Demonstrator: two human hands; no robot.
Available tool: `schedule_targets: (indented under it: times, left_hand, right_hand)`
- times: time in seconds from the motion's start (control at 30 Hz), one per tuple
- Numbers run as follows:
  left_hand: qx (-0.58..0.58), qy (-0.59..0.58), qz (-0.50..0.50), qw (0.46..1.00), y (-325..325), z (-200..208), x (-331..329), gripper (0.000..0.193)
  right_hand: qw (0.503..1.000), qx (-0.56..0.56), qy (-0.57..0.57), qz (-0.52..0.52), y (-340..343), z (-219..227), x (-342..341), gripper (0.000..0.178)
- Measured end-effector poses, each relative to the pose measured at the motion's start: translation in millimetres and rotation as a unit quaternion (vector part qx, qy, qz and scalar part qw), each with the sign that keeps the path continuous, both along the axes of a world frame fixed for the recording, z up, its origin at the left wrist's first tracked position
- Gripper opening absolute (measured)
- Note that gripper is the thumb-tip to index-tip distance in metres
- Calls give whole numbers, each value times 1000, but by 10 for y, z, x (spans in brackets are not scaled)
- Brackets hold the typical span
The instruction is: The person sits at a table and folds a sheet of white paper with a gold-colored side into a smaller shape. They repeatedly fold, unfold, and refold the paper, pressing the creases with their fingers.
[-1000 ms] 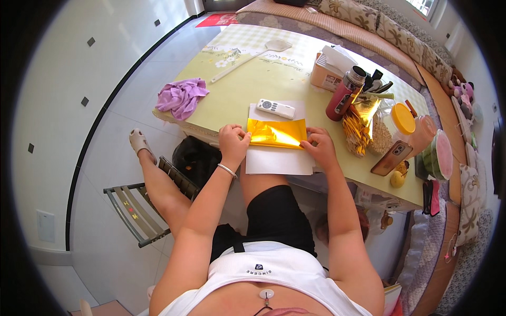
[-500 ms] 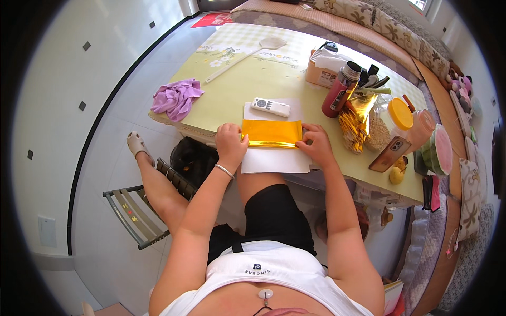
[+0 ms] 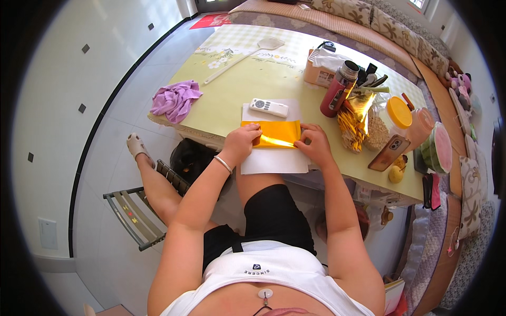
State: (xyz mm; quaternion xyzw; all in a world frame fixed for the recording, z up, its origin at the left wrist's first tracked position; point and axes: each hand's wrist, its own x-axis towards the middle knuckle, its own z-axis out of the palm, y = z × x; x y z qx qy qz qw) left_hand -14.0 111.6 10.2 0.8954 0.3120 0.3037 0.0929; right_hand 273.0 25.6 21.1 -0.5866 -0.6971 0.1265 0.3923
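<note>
A shiny gold foil paper [image 3: 276,131], folded into a wide rectangle, lies over white paper sheets [image 3: 275,162] at the table's near edge. Across its left end rests my left hand [image 3: 243,142], fingers closed on the foil near its lower crease. At the opposite end my right hand [image 3: 315,144] pinches the lower right corner between thumb and fingers. A white remote control [image 3: 269,107] lies on the paper just beyond the foil.
To the right stand a red thermos [image 3: 340,88], a bundle of gold foil pieces [image 3: 354,126], a yellow-lidded jar [image 3: 399,112], a phone [image 3: 389,152] and a cut watermelon [image 3: 437,149]. A purple cloth [image 3: 176,100] and a fly swatter [image 3: 232,67] lie on the left side.
My left hand has slid right, from the foil's left edge onto its surface. My right hand stays at the right edge, almost unmoved.
</note>
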Motion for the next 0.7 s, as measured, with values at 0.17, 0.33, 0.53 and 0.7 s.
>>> schedule_targets:
  times: [0.17,0.33,0.53,0.7]
  left_hand:
    - [-68,12,39,997,-112,187,137,24]
    - [-88,9,65,994,-182,212,164,28]
    - [-62,-1,55,997,-159,131,152,32]
    - [-36,23,49,998,-204,89,-45,39]
  right_hand:
    - [999,11,-33,-24,-12,-56,6,51]
    - [972,56,-224,-35,-77,23,-123,66]
    - [950,3,-303,73,-283,-92,-596,63]
    - [953,-16,-292,78,-464,-165,-517,70]
